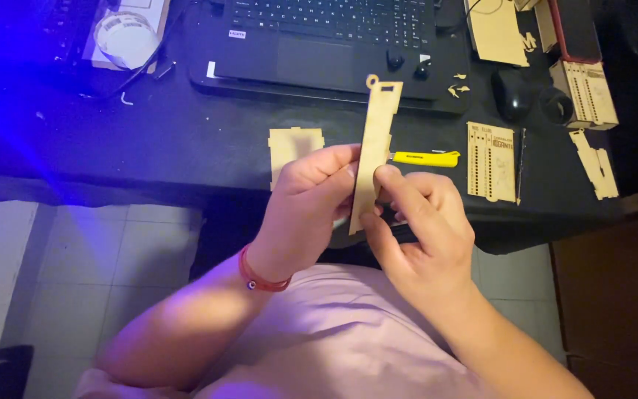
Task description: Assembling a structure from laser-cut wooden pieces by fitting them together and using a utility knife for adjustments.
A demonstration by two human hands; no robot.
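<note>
Hands working together: I'm watching left hand point(311, 196) and right hand point(415, 222) both pinching lower end of thin wooden strip point(375, 140), holding it upright above dark surface point(186, 140), probably for inspecting; yellow knife point(426, 158) lying behind.

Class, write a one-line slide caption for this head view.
Both hands, left hand and right hand, hold a thin wooden strip above a dark desk.

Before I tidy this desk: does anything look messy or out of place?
Small wood scraps lie loose by the laptop, and cut panels are scattered around. Nothing looks damaged.
</note>
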